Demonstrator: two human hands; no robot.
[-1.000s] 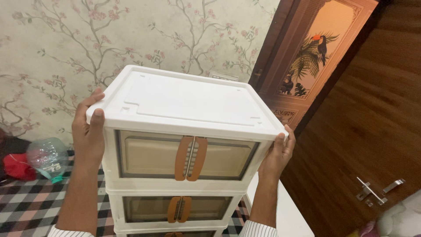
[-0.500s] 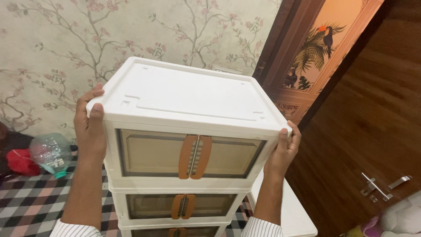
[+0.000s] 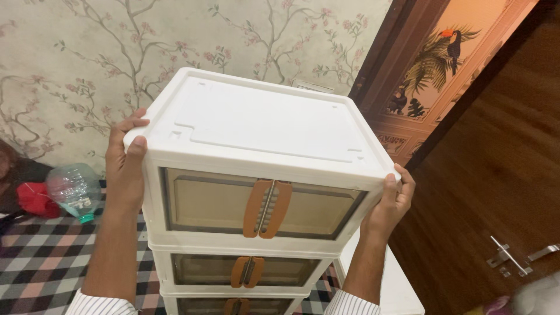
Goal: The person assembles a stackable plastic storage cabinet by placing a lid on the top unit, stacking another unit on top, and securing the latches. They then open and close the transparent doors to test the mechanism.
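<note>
A white plastic storage cabinet (image 3: pixel 262 125) fills the middle of the head view, a stack of tiers, each with smoky see-through double doors and tan handles (image 3: pixel 267 208). My left hand (image 3: pixel 125 166) grips the left side of the top tier, thumb on the upper rim. On the right front corner of that same tier, my right hand (image 3: pixel 392 201) clamps with its fingers curled over the rim. Two lower tiers (image 3: pixel 245 271) show beneath, between my forearms.
A checked cloth (image 3: pixel 41 256) covers the surface at lower left, with a crumpled clear plastic bottle (image 3: pixel 73 189) and a red item (image 3: pixel 34 198) on it. Floral wallpaper is behind. A dark wooden door (image 3: pixel 496 175) with a metal lever handle (image 3: pixel 510 256) stands at right.
The cabinet's top sits higher and nearer in view than before. Both hands keep the same grip on the top tier's sides.
</note>
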